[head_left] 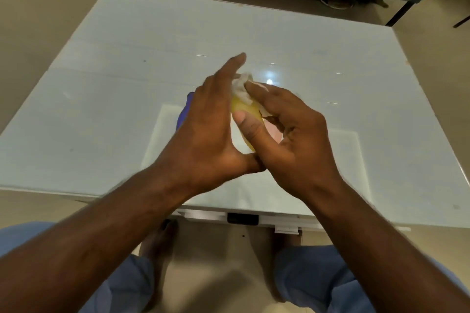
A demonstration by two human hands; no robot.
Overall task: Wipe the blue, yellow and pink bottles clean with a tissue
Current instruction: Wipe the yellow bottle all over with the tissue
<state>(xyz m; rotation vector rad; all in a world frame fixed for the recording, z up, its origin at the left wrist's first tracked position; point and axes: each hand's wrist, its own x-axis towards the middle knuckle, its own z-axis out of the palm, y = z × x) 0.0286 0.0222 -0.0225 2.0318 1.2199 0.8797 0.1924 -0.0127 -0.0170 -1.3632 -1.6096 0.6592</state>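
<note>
My right hand [287,134] grips the yellow bottle [245,112] above the glass table [101,109], pressing the tissue [243,89] to its top. My left hand [211,124], fingers straight, steadies it. The blue bottle [183,114] lies behind that hand; the pink bottle [276,132] lies under my right.

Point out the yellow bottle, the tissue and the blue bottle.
yellow bottle [244,109]: head view, on its bare upper side.
tissue [241,84]: head view, on the crumpled wad.
blue bottle [183,114]: head view, on its visible edge.
</note>
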